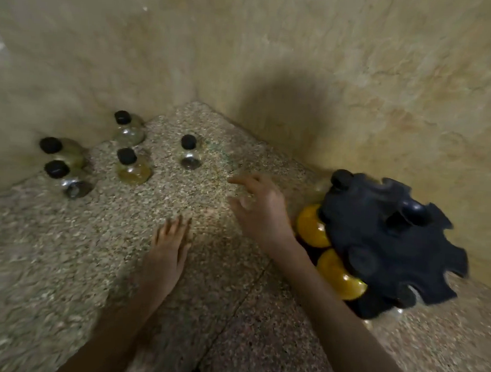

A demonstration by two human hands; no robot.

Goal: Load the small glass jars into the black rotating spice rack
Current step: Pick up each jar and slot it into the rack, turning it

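Observation:
The black rotating spice rack [388, 248] stands at the right against the wall, its notched top disc blurred. Two jars with yellow contents [313, 226] [339, 275] sit in its left side, and a black-capped jar [341, 179] sits in a far notch. Several small black-lidded glass jars stand loose on the counter at the left; the nearest [190, 152] is clear, another [131, 166] holds yellowish contents. My right hand [259, 206] hovers between rack and jars, fingers spread, holding nothing. My left hand [167, 252] lies flat on the counter, empty.
The speckled stone counter [66, 262] fills a corner between two beige marble walls [356, 78]. Loose jars [128, 127] [60, 149] [67, 178] stand close to the left wall. A darker strip of counter runs toward me between my arms.

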